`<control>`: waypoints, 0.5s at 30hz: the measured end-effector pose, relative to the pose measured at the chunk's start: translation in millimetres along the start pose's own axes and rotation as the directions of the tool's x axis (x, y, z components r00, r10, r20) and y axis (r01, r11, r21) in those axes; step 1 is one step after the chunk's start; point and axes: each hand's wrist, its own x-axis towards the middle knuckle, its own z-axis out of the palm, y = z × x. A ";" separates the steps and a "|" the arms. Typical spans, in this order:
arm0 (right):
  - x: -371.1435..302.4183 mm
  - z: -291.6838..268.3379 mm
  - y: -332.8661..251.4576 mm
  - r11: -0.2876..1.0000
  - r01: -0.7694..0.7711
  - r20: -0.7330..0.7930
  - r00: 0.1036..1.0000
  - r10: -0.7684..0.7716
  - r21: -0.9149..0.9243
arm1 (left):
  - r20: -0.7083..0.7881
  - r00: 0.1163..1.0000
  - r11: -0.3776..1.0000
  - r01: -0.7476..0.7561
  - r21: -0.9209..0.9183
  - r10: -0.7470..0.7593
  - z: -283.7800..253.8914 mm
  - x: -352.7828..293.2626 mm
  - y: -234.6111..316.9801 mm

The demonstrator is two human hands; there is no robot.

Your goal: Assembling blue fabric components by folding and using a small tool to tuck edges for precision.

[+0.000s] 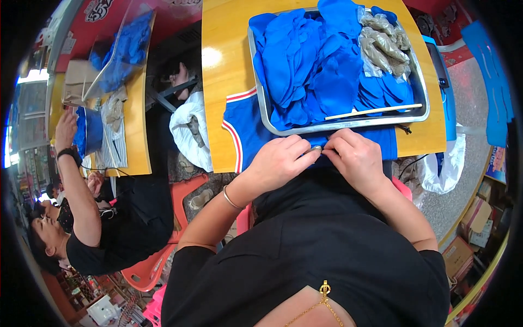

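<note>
My left hand (281,159) and my right hand (354,158) meet at the table's near edge, just in front of the metal tray. The fingers of each are pinched, and the tips nearly touch. What they hold is too small to make out; a ring-like glint shows at the left fingertips. Beneath them lies a blue cloth garment (243,121) with red and white striped trim, partly under the tray. The metal tray (262,103) holds piles of blue flat fabric pieces (291,60), clear bags of tan pieces (385,46) and a thin pale stick (376,111).
At left, a co-worker in black sits at another wooden table (140,131) with a clear bin (122,49) and a blue tub (93,131). White bags (190,131) hang between the tables and at right. An orange chair (182,201) stands near. Cardboard boxes (458,256) lie far right.
</note>
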 end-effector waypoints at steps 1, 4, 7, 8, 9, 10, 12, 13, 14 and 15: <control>1.3 -1.2 -1.1 1.000 0.024 0.007 1.000 -0.024 -0.016 | 0.000 1.000 1.000 -0.002 0.002 0.002 -0.3 0.4 0.2; 1.0 0.1 -0.2 0.998 0.047 0.028 0.999 -0.046 -0.029 | 0.000 1.000 1.000 0.003 -0.022 -0.003 0.0 1.4 1.0; -0.1 4.8 0.7 0.997 0.060 0.057 0.997 -0.057 -0.044 | -0.059 0.998 1.000 -0.016 -0.003 0.016 2.0 3.4 1.9; -0.7 6.5 1.9 0.997 0.060 0.056 0.997 -0.057 -0.047 | -0.080 0.997 1.000 0.007 -0.011 -0.008 1.9 4.4 3.3; -1.3 8.4 3.2 0.996 0.074 0.053 0.996 -0.071 -0.059 | -0.101 0.994 0.999 0.029 -0.020 -0.031 1.8 5.1 3.9; -1.9 10.3 4.5 0.994 0.088 0.050 0.995 -0.084 -0.072 | -0.102 0.994 0.999 0.028 -0.019 -0.029 1.5 5.4 3.7; -3.8 14.5 6.2 0.990 0.102 0.027 0.995 -0.100 -0.101 | -0.042 0.999 0.999 0.023 -0.024 -0.024 0.5 5.0 4.5; -4.4 15.2 6.6 0.985 0.115 0.006 0.993 -0.115 -0.129 | -0.043 0.999 0.999 0.022 -0.023 -0.023 0.1 5.0 4.9; -4.3 15.3 6.3 0.985 0.117 0.005 0.993 -0.117 -0.129 | -0.040 0.999 0.999 0.027 -0.027 -0.028 -0.7 4.8 5.1; -4.3 15.4 6.1 0.987 0.113 -0.010 0.993 -0.115 -0.116 | -0.037 0.999 0.999 0.032 -0.031 -0.034 -1.2 4.4 5.4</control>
